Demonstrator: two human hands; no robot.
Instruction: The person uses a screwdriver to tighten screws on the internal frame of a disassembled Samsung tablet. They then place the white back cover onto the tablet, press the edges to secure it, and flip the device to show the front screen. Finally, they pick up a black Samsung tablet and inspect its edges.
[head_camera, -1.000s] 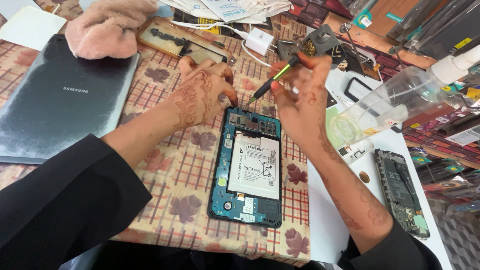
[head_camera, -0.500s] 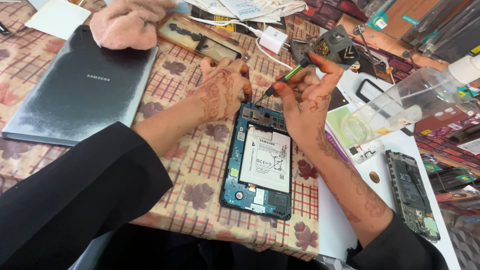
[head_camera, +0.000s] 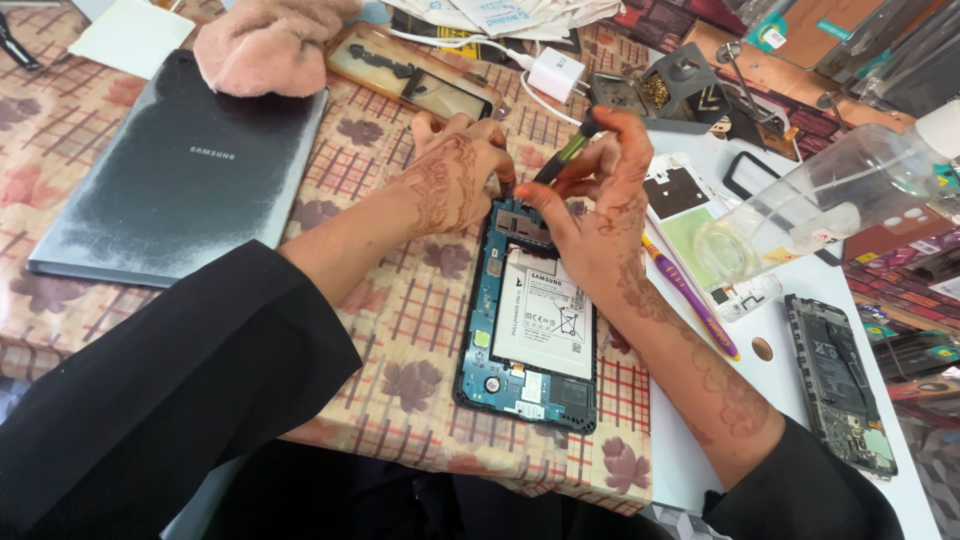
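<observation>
Far left on the checked-cloth worktop (head_camera: 400, 330): dark tablet back cover (head_camera: 180, 175), a pink cloth (head_camera: 265, 45) at its top corner. Centre: opened tablet (head_camera: 530, 320), white battery (head_camera: 545, 315) exposed; left hand (head_camera: 455, 180) curled loosely, fingertips pressing the device's top edge, gripping nothing that shows. Right hand (head_camera: 600, 195) pinches a green-handled screwdriver (head_camera: 565, 155), tip apparently at the top edge, though fingers hide it; farther right, a purple pen (head_camera: 690, 295) and a stripped phone frame (head_camera: 840, 385).

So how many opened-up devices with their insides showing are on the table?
2. The opened tablet lies on the checked cloth under both hands, left hand and right hand. A smaller opened phone lies at the right edge. Clutter may hide more.
</observation>
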